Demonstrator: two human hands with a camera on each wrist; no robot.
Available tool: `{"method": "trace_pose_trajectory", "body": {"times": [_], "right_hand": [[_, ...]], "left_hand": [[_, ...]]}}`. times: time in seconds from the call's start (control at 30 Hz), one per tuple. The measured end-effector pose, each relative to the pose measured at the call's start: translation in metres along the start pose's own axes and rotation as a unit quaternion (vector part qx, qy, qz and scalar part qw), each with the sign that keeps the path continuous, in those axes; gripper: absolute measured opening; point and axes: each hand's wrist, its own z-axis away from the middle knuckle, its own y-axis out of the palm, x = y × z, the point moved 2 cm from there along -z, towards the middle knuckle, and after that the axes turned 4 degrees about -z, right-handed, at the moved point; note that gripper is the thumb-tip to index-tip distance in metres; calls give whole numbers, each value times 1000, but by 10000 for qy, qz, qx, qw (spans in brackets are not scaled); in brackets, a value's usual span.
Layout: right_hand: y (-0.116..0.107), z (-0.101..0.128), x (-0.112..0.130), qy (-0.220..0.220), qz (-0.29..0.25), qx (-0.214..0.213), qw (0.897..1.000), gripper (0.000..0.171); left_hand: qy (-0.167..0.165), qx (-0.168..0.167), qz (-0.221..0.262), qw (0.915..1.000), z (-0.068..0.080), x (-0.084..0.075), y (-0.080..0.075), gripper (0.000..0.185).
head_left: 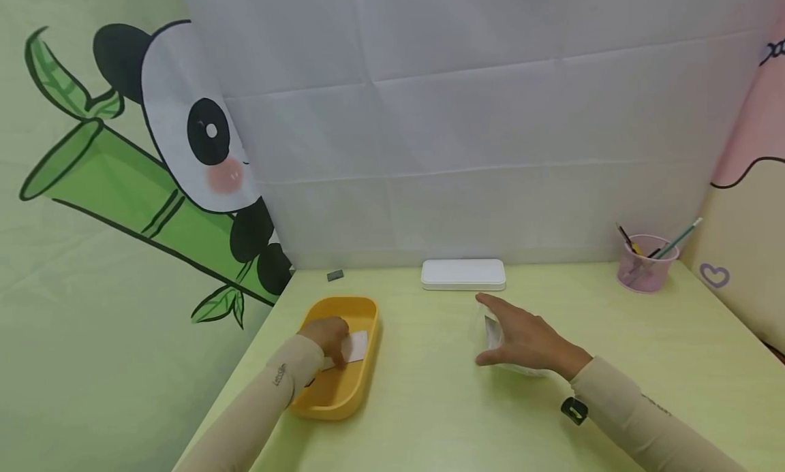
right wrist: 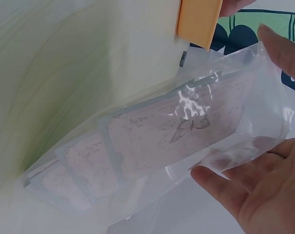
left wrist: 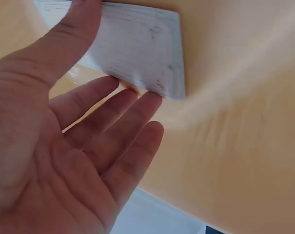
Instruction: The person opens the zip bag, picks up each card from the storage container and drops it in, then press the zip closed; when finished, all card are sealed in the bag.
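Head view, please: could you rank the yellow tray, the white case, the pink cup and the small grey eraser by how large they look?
1. Yellow tray, though it lies nearer the camera
2. White case
3. Pink cup
4. Grey eraser

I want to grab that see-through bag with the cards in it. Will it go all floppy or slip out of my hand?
The clear plastic bag looks thin and crinkled, so it will probably sag where no cards fill it. Its glossy, shiny film suggests it could slide in the right hand. The flat cards inside likely stiffen the middle a little, and it seems light.
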Motion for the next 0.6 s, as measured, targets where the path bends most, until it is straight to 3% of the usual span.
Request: {"method": "trace_pose_trajectory", "body": {"times": [0.2, 0.43, 0.6], "right_hand": [[1, -1, -1, -22, 6, -4, 10000, 106], [0, -1, -1, -67, -16, 4, 10000, 107], [0, -1, -1, -66, -12, 25, 10000, 107]], "left_hand": [[-69, 22, 33, 10000, -3, 1, 1, 40], [-367, 305, 366, 9982, -7, 6, 1, 48], [-344, 399, 278, 9982, -10, 9, 2, 46]]}}
